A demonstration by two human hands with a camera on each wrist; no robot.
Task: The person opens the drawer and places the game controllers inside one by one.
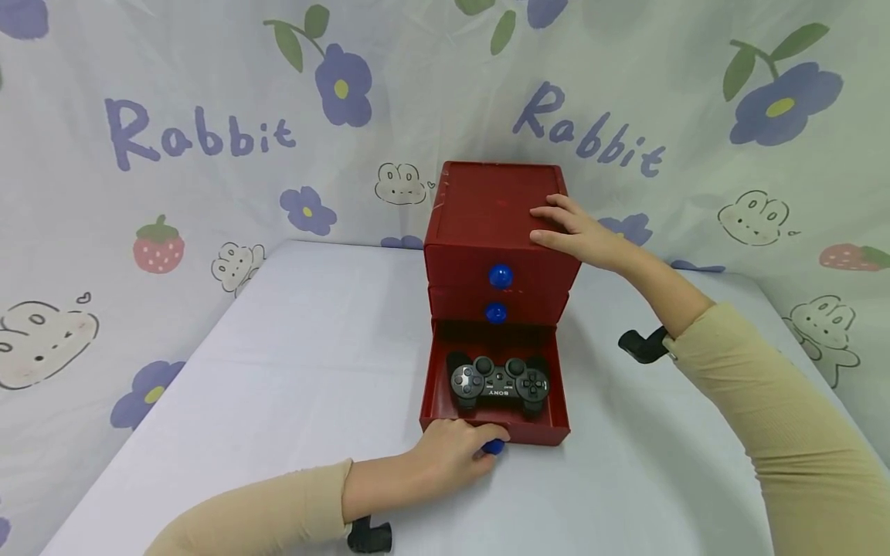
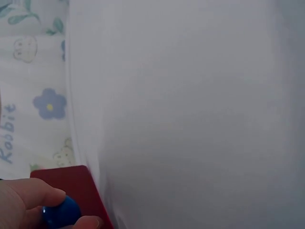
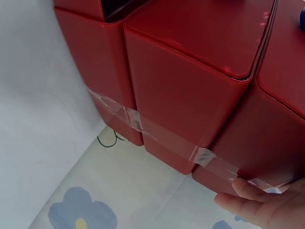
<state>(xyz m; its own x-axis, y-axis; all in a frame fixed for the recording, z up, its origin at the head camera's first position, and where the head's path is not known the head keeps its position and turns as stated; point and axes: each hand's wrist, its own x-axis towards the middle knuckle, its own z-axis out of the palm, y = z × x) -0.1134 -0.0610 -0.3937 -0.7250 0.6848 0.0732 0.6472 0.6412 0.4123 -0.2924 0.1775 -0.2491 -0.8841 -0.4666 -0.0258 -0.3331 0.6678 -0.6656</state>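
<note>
A red chest of drawers (image 1: 501, 205) stands at the back of the table, its bottom drawer (image 1: 426, 386) pulled out toward me. Inside that drawer lies a black game controller (image 1: 499, 382) marked SONY. My left hand (image 1: 448, 459) pinches the blue knob (image 1: 494, 446) of this drawer between fingers and thumb; the left wrist view shows the same blue knob (image 2: 64, 213) close up. My right hand (image 1: 580, 233) rests on the right edge of the chest's top, fingers spread. In the right wrist view, fingers (image 3: 248, 202) lie against the chest's taped side.
Two upper drawers with blue knobs, the top knob (image 1: 501, 276) and the middle knob (image 1: 496, 313), are pushed in. Clear tape (image 3: 167, 138) runs across the chest's side. A white cloth (image 1: 313, 371) covers the table; a patterned curtain (image 1: 208, 69) hangs behind.
</note>
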